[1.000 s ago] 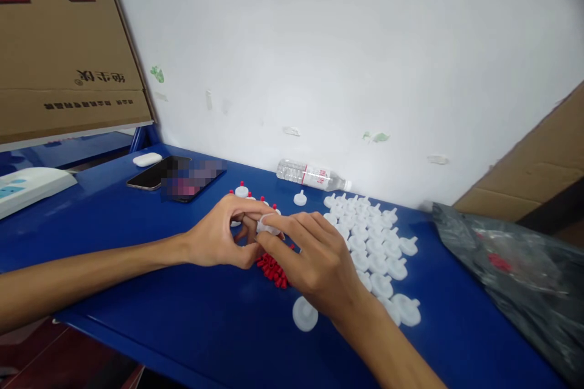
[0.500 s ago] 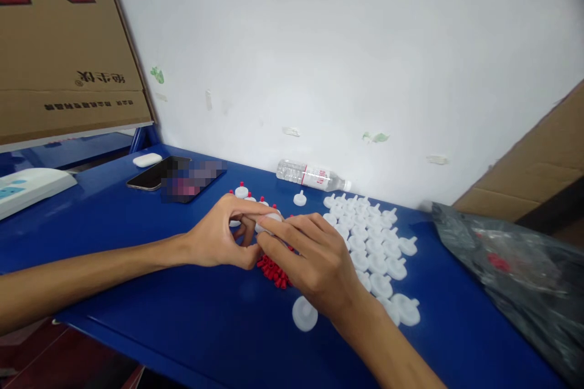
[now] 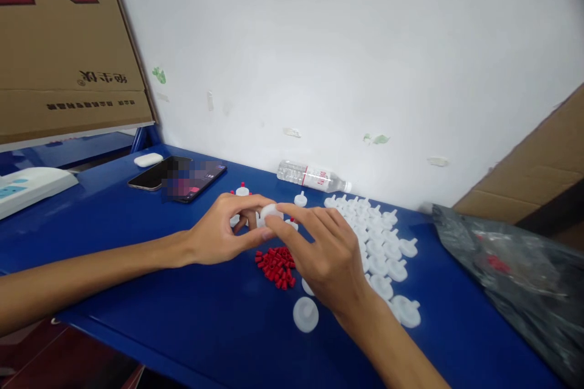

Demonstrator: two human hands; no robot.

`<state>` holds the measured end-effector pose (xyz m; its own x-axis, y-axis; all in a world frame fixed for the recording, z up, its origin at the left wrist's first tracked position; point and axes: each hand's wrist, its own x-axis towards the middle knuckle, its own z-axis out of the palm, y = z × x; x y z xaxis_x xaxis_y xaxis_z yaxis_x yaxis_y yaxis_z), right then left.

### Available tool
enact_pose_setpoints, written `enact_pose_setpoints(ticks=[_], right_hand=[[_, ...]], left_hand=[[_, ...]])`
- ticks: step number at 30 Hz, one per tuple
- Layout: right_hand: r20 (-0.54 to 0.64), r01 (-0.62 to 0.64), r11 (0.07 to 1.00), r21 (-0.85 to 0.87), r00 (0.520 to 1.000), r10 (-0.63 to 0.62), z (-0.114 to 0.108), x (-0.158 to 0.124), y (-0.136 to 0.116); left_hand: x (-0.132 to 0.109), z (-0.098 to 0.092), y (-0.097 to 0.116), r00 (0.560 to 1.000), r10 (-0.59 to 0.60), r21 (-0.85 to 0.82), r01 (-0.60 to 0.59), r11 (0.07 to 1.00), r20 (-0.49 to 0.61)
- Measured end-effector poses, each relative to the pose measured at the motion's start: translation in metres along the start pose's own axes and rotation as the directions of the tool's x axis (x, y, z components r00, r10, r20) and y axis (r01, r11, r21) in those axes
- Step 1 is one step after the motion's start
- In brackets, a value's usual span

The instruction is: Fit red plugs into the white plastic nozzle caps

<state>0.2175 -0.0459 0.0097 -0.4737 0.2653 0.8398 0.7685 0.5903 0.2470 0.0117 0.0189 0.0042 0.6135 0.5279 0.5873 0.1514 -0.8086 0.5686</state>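
Note:
Between my hands is a round white plastic nozzle cap [image 3: 271,211], partly covered by fingers. My left hand [image 3: 223,228] grips it from the left with thumb and fingers. From the right, my right hand [image 3: 322,243] pinches the same cap with thumb and forefinger. Below them lies a pile of small red tip caps [image 3: 276,266]. Behind my left hand stand several white nozzle caps with red tips [image 3: 242,191], partly hidden. Many bare white nozzle caps [image 3: 378,246] spread out to the right. A single white cap [image 3: 305,315] lies near the table's front.
On the blue table [image 3: 191,316] a clear bottle [image 3: 312,176] lies against the wall. Two phones [image 3: 157,175], a white oval case [image 3: 148,160] and a white device [image 3: 34,188] are at left. A dark plastic bag [image 3: 506,279] sits at right, and a cardboard box [image 3: 68,55] stands upper left.
My right hand's fingers have shifted from lying across the cap to a thumb-and-forefinger pinch, uncovering more of the red pile. My left thumb has moved up toward the cap.

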Motion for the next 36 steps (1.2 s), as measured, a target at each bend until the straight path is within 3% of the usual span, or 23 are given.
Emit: enact_pose_setpoints(ticks=[5,8,11,16,21,27,32,36], right_hand=[[0.019,-0.038,0.999,-0.005,0.999,0.038,0.002,-0.003,0.007],[0.027,-0.079,0.997,-0.026,0.996,0.08,0.003,-0.005,0.014],[0.071,-0.161,0.983,-0.088,0.983,0.167,0.004,-0.007,0.022],[0.234,-0.315,0.924,-0.218,0.902,0.363,0.007,-0.015,0.035],[0.429,-0.385,0.896,-0.22,0.787,0.443,0.014,-0.024,0.04],[0.463,-0.446,0.882,-0.152,0.756,0.463,0.015,-0.025,0.037],[0.482,-0.458,0.882,-0.107,0.752,0.449,0.014,-0.015,0.038],[0.596,-0.436,0.887,-0.155,0.675,0.436,0.027,-0.003,0.045]], left_hand=[[0.001,-0.003,0.006,0.999,-0.045,0.086,0.044,0.995,0.012],[0.0,-0.001,0.004,0.996,-0.086,0.252,0.088,0.964,-0.018],[-0.001,0.001,-0.004,1.0,-0.001,0.41,-0.004,0.912,0.013],[-0.001,0.003,-0.017,0.986,0.105,0.466,-0.155,0.871,0.132],[-0.001,0.002,-0.02,0.972,0.15,0.421,-0.214,0.881,0.18],[0.0,0.0,-0.017,0.953,0.19,0.485,-0.284,0.827,0.234],[0.002,-0.003,-0.013,0.903,0.251,0.541,-0.413,0.733,0.35],[0.003,-0.005,-0.012,0.864,0.265,0.53,-0.478,0.701,0.428]])
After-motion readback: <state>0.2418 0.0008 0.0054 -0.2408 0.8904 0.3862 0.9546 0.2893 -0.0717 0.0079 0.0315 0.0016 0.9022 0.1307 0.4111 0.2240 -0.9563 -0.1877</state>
